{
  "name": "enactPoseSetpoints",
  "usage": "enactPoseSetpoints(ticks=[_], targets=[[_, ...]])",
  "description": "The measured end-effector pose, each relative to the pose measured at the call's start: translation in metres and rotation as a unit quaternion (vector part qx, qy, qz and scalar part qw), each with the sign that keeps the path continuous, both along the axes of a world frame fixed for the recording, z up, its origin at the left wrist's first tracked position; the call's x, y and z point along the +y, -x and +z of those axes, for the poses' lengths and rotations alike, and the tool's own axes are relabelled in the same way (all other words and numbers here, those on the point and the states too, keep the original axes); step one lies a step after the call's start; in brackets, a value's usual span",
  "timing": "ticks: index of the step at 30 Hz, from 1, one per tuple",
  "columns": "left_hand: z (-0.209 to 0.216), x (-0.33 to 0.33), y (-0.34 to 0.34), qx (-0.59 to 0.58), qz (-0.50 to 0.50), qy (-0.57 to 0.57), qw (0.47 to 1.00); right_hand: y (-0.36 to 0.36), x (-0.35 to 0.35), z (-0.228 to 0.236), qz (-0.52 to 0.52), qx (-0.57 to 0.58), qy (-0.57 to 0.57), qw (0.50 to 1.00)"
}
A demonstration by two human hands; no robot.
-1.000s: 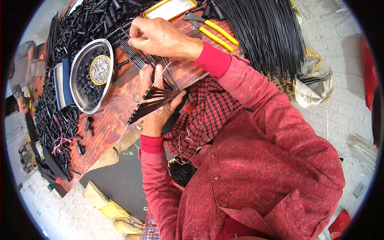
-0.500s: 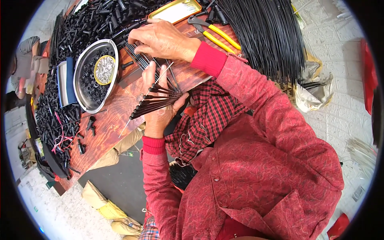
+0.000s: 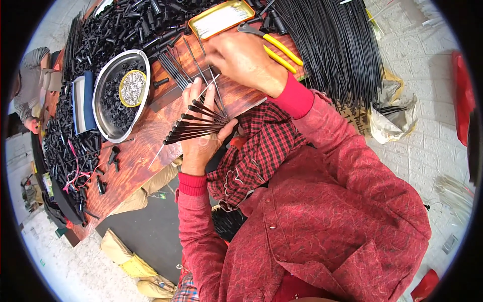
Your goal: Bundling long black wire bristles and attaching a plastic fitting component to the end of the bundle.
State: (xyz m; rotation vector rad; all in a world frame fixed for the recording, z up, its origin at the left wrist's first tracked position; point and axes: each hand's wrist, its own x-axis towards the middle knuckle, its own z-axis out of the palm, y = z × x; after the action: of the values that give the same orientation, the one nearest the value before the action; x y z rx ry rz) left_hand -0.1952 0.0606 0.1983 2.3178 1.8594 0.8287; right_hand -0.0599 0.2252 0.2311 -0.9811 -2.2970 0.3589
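Note:
My left hand (image 3: 197,148) is closed around a fan of thin black rods (image 3: 201,123) with thicker knobbed ends. The knobs lie in a slanting row across the palm, and the thumb presses the rods where they bunch together. A thin white stick (image 3: 207,86) crosses between its fingers. Just above and to the right, my right hand (image 3: 246,61) hovers over the table, smeared by motion; whether anything is between its fingertips is hidden. Several loose black rods (image 3: 173,69) lie beside it. Yellow-handled pliers (image 3: 282,46) sit right behind that hand.
A yellow-rimmed tray (image 3: 221,20) of thin white pieces stands at the back. On the left, a metal dish (image 3: 97,108) holds black parts and a round tin of small silvery pieces (image 3: 133,88). Black parts (image 3: 100,55) heap behind; long black strands (image 3: 332,50) lie right. Another person (image 3: 32,83) is far left.
My right hand has moved right and toward me, away from the loose rods, uncovering them. My left hand stays in place with its fan of rods.

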Motion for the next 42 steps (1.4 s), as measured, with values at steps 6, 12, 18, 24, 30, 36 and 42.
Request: enactPoseSetpoints(ticks=[6, 12, 18, 24, 30, 36, 42], targets=[[-0.004, 0.002, -0.004, -0.072, -0.021, 0.021, 0.997, 0.017, -0.007, -0.027, 0.098, 0.036, 0.068, 0.992], [-0.004, 0.005, -0.005, -0.041, -0.053, -0.014, 0.998, -0.006, -0.008, -0.016, 0.122, 0.026, 0.087, 0.988], [-0.002, 0.0, 0.002, -0.083, -0.074, -0.021, 0.994, -0.053, -0.045, 0.046, 0.398, 0.043, 0.322, 0.858], [-0.012, -0.002, 0.006, -0.053, -0.133, 0.009, 0.99, -0.041, -0.06, 0.044, 0.386, 0.093, 0.161, 0.903], [-0.01, 0.007, 0.005, -0.128, -0.073, -0.009, 0.989, -0.041, -0.089, 0.038, 0.383, 0.113, 0.004, 0.917], [0.005, 0.002, -0.006, -0.119, -0.06, 0.01, 0.991, -0.051, -0.096, 0.038, 0.38, 0.1, 0.006, 0.919], [0.0, -0.008, -0.007, 0.02, -0.039, -0.039, 0.998, -0.055, -0.092, 0.037, 0.374, 0.102, 0.026, 0.921]])
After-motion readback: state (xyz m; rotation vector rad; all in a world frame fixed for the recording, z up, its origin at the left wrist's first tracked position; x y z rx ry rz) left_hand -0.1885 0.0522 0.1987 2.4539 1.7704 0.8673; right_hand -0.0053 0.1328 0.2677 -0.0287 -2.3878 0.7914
